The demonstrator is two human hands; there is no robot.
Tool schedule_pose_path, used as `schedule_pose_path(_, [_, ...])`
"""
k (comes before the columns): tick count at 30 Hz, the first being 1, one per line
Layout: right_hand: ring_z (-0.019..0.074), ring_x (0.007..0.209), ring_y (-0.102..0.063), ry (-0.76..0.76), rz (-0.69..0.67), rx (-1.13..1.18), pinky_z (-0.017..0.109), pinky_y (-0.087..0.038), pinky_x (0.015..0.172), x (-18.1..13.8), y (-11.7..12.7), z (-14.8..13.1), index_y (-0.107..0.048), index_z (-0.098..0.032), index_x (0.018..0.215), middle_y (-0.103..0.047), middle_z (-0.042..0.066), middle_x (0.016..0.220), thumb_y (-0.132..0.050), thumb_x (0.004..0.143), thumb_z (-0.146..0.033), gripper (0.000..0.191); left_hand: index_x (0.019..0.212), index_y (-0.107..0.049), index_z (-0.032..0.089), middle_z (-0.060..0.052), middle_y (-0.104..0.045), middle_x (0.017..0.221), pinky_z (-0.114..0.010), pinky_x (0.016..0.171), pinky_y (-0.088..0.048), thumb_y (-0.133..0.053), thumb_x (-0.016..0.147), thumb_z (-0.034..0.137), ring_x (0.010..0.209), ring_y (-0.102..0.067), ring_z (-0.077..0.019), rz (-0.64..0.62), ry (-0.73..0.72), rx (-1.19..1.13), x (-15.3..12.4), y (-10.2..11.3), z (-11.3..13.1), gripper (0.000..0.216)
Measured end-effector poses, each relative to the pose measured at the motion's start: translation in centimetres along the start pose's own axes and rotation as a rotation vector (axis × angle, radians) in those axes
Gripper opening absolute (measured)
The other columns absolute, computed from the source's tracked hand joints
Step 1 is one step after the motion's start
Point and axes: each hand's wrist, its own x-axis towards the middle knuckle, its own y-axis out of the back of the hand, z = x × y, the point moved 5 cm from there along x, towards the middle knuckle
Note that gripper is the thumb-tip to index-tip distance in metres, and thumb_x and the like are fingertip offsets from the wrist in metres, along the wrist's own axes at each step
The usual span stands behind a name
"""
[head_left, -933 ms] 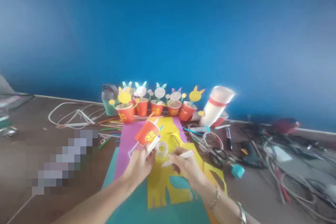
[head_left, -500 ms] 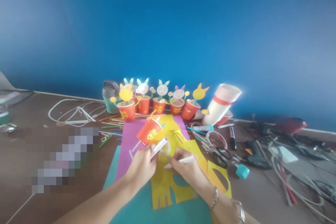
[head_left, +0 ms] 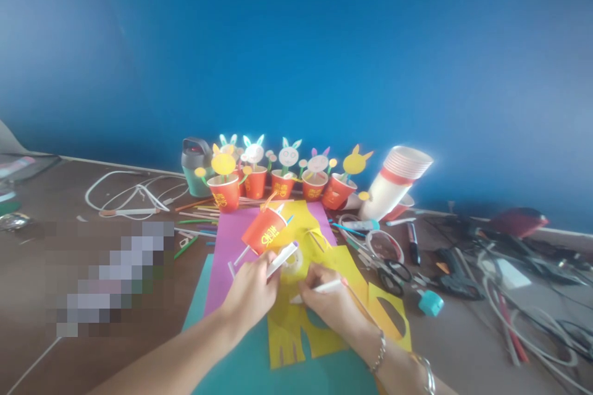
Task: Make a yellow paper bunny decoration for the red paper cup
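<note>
My left hand (head_left: 257,281) is closed around a white marker with a purple end (head_left: 283,259), which points up and to the right. In my right hand (head_left: 327,299) is a white marker with a pinkish end (head_left: 330,287), gripped like a pen, its tip low over the yellow paper (head_left: 290,330). That paper has holes and notches cut out of it. Just beyond my left hand an orange paper cup (head_left: 265,229) lies tilted on the purple sheet (head_left: 221,271). A pale round roll (head_left: 293,260), perhaps tape, sits between my hands.
Several orange cups with paper animal heads (head_left: 224,192) stand along the blue wall. A stack of white cups (head_left: 393,182) leans beside them. To the right lie scissors (head_left: 393,276), a glue gun (head_left: 458,274), a turquoise block (head_left: 430,302) and tangled cables (head_left: 486,308).
My right hand and its marker have shifted slightly downward, the marker lying at a somewhat different angle. My left hand stays in nearly the same place. The whole view has moved a little.
</note>
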Motion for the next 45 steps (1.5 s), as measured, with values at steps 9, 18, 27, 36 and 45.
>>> schedule_pose_path(9, [0.0073,0.042,-0.04,-0.006,0.018,-0.049,0.017,-0.03,0.038,-0.1,0.2,-0.6,-0.04,-0.021,0.054,-0.044,-0.006,0.048,-0.054,0.068,-0.026,0.02,0.077,-0.05,0.022,0.003,-0.055,0.057,-0.023,0.049,-0.032,-0.046,0.086,0.017,0.049,-0.056,-0.0152,0.016,-0.012,0.027,0.1,0.0,-0.1,0.011])
schedule_pose_path(18, [0.0084,0.045,-0.038,0.028,0.122,0.06,0.02,-0.032,0.042,0.1,0.6,-0.1,-0.038,-0.022,0.055,-0.041,-0.007,0.047,-0.055,0.07,-0.031,0.024,0.077,-0.05,0.022,0.003,-0.057,0.058,-0.023,0.05,-0.033,-0.046,0.086,0.019,0.051,-0.056,-0.0148,-0.005,0.027,0.009,0.0,0.0,-0.3,0.01])
schedule_pose_path(27, [0.0116,0.047,-0.05,-0.005,0.079,0.09,0.021,-0.038,0.044,0.1,0.5,0.2,-0.039,-0.023,0.054,-0.047,-0.005,0.046,-0.057,0.069,-0.033,0.026,0.078,-0.051,0.022,0.002,-0.057,0.058,-0.023,0.049,-0.032,-0.046,0.086,0.019,0.05,-0.056,-0.0151,-0.003,0.031,0.026,-0.1,0.1,-0.3,0.01])
schedule_pose_path(36, [0.011,0.045,-0.052,-0.009,0.081,0.079,0.019,-0.036,0.042,0.1,0.4,0.2,-0.042,-0.022,0.053,-0.051,-0.005,0.046,-0.058,0.068,-0.028,0.022,0.079,-0.052,0.021,0.002,-0.059,0.059,-0.023,0.05,-0.033,-0.046,0.086,0.019,0.052,-0.058,-0.016,-0.01,0.032,0.03,-0.1,0.2,-0.1,0.01])
schedule_pose_path(45, [0.0087,0.043,-0.044,0.005,0.064,0.04,0.019,-0.034,0.042,0.2,0.2,0.3,-0.039,-0.022,0.054,-0.046,-0.007,0.045,-0.057,0.069,-0.026,0.023,0.08,-0.054,0.021,0.0,-0.062,0.061,-0.024,0.051,-0.035,-0.046,0.086,0.019,0.054,-0.06,-0.0171,-0.009,0.027,0.032,-0.1,0.2,0.0,0.01])
